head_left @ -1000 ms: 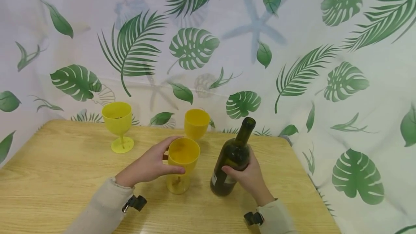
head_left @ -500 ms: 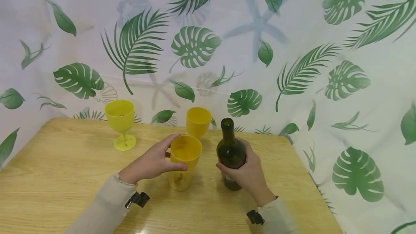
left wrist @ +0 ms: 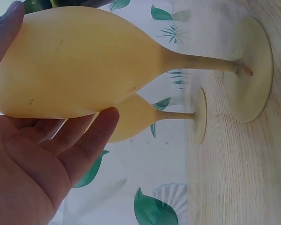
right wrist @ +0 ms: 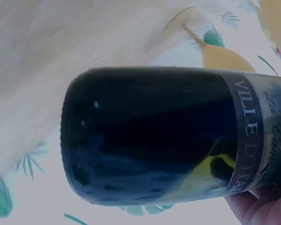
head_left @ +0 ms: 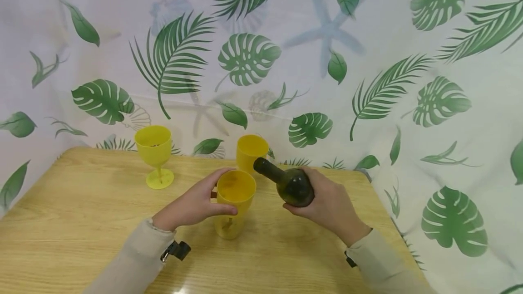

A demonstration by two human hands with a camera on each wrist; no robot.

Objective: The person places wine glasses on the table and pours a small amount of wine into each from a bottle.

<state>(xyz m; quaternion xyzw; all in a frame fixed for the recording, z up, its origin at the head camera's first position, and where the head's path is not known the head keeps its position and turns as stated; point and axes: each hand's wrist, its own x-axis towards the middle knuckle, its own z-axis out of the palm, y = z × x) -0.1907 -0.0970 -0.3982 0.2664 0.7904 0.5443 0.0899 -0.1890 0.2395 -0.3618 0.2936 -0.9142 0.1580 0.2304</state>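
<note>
Right hand (head_left: 333, 205) fingers wrapped round dark green glass wine bottle (head_left: 292, 186) – tipped over left-hand-held (head_left: 192, 205) yellow plastic goblet (head_left: 234, 194) – nothing poured yet.

There are 3 yellow plastic goblets and 1 dark green wine bottle (head_left: 291, 185). Taking the bottle as landmark: 1 goblet (head_left: 234, 194) stands just left of its neck, 1 goblet (head_left: 250, 151) just behind the neck, and 1 goblet (head_left: 155, 154) far to its left.
</note>
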